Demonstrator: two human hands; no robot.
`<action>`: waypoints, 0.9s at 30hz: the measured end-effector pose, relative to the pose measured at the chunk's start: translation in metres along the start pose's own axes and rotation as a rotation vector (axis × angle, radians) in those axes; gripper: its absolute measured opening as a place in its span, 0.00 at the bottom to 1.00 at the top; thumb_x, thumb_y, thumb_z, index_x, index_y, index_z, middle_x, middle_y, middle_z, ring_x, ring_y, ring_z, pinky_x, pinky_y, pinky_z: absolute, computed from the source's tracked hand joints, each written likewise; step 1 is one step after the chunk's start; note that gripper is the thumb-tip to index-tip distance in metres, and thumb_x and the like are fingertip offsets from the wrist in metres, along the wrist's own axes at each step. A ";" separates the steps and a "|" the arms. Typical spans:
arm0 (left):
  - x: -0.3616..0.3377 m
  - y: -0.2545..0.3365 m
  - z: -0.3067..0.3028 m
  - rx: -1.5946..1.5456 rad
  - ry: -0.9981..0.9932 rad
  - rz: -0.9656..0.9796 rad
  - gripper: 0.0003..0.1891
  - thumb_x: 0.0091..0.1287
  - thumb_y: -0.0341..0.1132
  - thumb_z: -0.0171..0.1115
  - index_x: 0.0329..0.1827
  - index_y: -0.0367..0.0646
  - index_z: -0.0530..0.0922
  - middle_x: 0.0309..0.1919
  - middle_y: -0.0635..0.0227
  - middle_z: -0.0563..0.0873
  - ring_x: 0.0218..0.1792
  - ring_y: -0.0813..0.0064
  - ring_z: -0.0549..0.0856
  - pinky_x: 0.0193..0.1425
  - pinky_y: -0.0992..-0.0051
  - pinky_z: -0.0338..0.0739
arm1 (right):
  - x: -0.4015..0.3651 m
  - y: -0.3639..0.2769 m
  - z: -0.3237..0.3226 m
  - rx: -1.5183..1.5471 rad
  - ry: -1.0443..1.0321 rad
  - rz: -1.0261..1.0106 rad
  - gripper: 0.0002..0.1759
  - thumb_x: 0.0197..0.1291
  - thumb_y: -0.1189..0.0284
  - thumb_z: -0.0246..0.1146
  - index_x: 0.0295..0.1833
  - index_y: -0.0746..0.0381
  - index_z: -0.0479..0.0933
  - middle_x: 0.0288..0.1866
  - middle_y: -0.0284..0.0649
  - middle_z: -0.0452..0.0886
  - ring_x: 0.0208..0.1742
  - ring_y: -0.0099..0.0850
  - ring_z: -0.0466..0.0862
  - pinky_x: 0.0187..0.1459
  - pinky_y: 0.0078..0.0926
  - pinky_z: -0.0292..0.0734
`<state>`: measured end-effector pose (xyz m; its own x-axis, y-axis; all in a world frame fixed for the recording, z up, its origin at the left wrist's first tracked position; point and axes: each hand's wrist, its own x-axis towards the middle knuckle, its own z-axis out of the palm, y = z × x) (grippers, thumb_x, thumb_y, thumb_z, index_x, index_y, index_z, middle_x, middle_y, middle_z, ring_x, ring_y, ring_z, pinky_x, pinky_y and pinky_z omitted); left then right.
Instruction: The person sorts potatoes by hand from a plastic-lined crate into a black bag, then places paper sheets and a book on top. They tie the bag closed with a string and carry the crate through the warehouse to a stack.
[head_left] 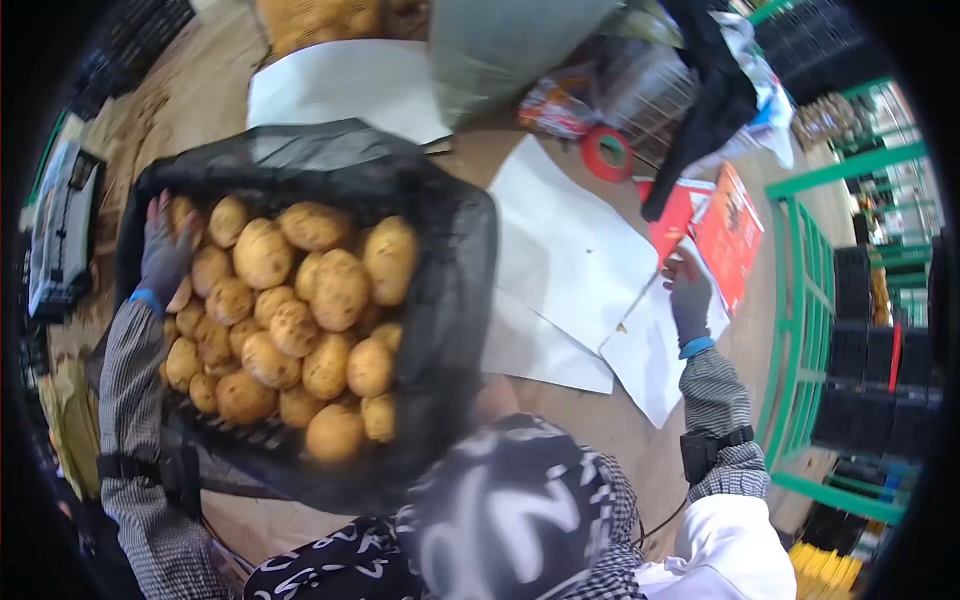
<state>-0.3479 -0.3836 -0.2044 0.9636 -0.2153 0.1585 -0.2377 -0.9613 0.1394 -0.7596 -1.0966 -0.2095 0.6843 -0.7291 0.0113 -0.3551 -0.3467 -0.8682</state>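
Note:
A black crate [470, 250] with a dark plastic liner holds many brown-yellow potatoes [270, 360]. My left hand [166, 252], in a grey glove with bare fingertips, lies at the crate's left side, its fingers spread against the potatoes there. Off to the right, my right hand [688, 292], gloved the same way, is over a white paper sheet [650, 365], close to a red printed booklet [727, 235]. Its fingers are loosely bent, and I see nothing held between them. Another white sheet [575, 240] lies between the crate and this hand.
A roll of red tape [607, 154] lies beside a wire basket [655, 110] and plastic packets [560, 105]. More white sheets [345, 85] lie behind the crate. A green metal frame [790, 330] borders the right side, with stacked black crates [865, 365] beyond it.

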 end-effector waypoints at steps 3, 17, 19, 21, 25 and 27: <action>-0.011 -0.013 0.005 0.016 0.067 0.216 0.33 0.74 0.45 0.54 0.76 0.41 0.57 0.76 0.51 0.55 0.78 0.59 0.53 0.79 0.68 0.49 | -0.039 0.082 -0.054 -0.704 0.049 -0.242 0.28 0.59 0.69 0.61 0.66 0.64 0.69 0.60 0.49 0.77 0.59 0.44 0.78 0.60 0.37 0.73; -0.075 0.051 -0.076 -0.185 0.131 0.208 0.22 0.73 0.32 0.54 0.69 0.41 0.69 0.71 0.59 0.68 0.72 0.63 0.67 0.74 0.67 0.60 | -0.099 0.088 -0.011 -0.833 0.140 -0.350 0.17 0.68 0.69 0.53 0.60 0.59 0.74 0.36 0.47 0.84 0.36 0.47 0.85 0.35 0.38 0.80; -0.069 0.078 -0.088 -0.197 0.154 0.246 0.21 0.73 0.32 0.54 0.69 0.41 0.70 0.71 0.59 0.68 0.71 0.63 0.67 0.74 0.67 0.60 | -0.060 0.002 0.023 -0.313 -0.004 -0.027 0.19 0.70 0.68 0.53 0.64 0.59 0.73 0.36 0.48 0.84 0.32 0.35 0.85 0.34 0.34 0.80; -0.065 0.105 -0.093 -0.259 0.186 0.288 0.21 0.73 0.32 0.54 0.68 0.41 0.70 0.70 0.59 0.68 0.71 0.64 0.67 0.74 0.67 0.61 | -0.029 -0.016 0.078 -0.196 -0.186 0.028 0.22 0.70 0.67 0.55 0.67 0.60 0.70 0.51 0.48 0.83 0.44 0.31 0.84 0.44 0.31 0.80; -0.085 0.141 -0.124 -0.264 0.179 0.349 0.20 0.73 0.29 0.53 0.68 0.41 0.70 0.70 0.59 0.69 0.71 0.64 0.68 0.74 0.67 0.61 | -0.083 -0.004 0.101 -0.184 -0.009 0.101 0.40 0.65 0.50 0.59 0.72 0.65 0.60 0.65 0.53 0.72 0.65 0.41 0.74 0.62 0.36 0.71; -0.098 0.119 -0.133 -0.270 0.169 0.271 0.20 0.73 0.28 0.53 0.68 0.40 0.70 0.70 0.59 0.69 0.71 0.64 0.68 0.74 0.67 0.61 | -0.127 0.072 0.074 -0.320 0.279 0.259 0.42 0.63 0.50 0.62 0.73 0.65 0.58 0.65 0.52 0.71 0.66 0.41 0.73 0.63 0.36 0.71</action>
<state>-0.4865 -0.4544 -0.0732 0.8334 -0.4017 0.3795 -0.5254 -0.7891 0.3183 -0.8248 -0.9857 -0.3104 0.3669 -0.9301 -0.0147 -0.6987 -0.2651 -0.6645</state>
